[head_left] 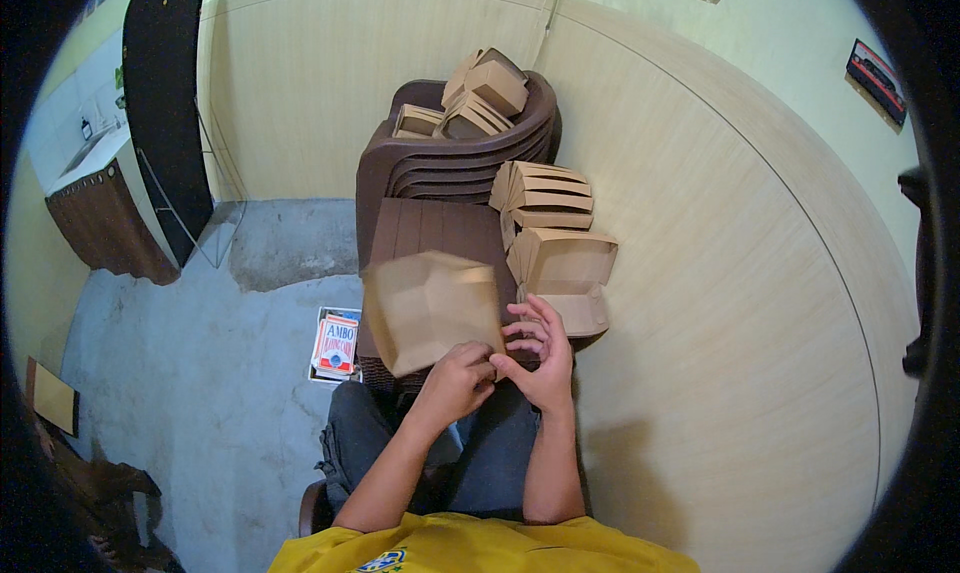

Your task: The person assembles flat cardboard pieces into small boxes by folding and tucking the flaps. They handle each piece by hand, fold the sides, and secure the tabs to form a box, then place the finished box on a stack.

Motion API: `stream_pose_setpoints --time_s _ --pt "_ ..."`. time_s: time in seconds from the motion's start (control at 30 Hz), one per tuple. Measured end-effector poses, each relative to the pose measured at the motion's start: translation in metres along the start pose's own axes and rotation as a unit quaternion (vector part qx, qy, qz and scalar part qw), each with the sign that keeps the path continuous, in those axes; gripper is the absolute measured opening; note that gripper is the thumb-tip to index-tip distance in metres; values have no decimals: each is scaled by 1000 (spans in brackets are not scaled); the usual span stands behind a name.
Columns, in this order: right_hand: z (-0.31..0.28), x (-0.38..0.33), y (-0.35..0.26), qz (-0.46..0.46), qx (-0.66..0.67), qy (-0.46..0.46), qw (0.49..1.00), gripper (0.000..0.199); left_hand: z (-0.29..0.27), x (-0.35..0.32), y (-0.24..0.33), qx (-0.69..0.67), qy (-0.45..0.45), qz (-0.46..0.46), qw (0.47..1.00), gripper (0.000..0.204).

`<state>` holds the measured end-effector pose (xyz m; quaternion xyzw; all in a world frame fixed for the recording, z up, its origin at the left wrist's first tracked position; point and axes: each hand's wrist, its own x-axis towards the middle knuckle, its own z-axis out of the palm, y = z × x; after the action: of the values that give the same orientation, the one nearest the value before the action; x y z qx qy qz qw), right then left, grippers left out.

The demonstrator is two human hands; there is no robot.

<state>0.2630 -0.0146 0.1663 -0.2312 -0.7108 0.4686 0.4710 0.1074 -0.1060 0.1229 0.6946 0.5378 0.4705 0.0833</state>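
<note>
A brown cardboard box (425,308), partly folded and a little blurred, stands tilted in front of me above the brown plastic chair seat. At its lower right corner the fingers of my left hand (457,381) are closed on the cardboard edge. Beside that corner is my right hand (540,358), its fingers spread and curved, the thumb close to my left fingertips. Whether the right thumb touches the box I cannot tell. Right of the seat rests an opened cardboard box (568,268) with its lid raised.
Several nested cardboard boxes (545,195) sit behind the opened one, along the wood-panelled wall (720,303). More boxes (485,88) lie atop the stacked brown chairs (445,151). A small white box with red and blue print (335,345) is on the floor left of the seat.
</note>
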Motion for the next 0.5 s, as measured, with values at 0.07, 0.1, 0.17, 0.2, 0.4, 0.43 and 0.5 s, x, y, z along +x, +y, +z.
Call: stream_pose_setpoints --time_s 0.07,0.1,0.17,0.2,0.4,0.43,0.5 --pt "-3 0 -5 -31 -104 5 994 81 7 -3 -6 67 24 56 996 24" --pt "-1 5 -3 -77 -155 45 984 70 10 -5 -9 60 8 63 996 22" --pt "-4 11 2 -82 -158 96 979 58 14 -6 -16 59 -13 93 994 19" --pt "-5 13 5 -82 -159 124 976 52 14 -9 -17 33 -33 57 997 18" --pt "-1 5 19 -182 -264 144 936 43 10 -1 -12 -205 89 -115 968 18" --pt "5 3 20 -209 -283 144 925 45 13 5 -9 -300 131 -159 931 19" --pt "14 1 22 -245 -312 133 908 43 15 20 -7 -423 182 -207 863 22"
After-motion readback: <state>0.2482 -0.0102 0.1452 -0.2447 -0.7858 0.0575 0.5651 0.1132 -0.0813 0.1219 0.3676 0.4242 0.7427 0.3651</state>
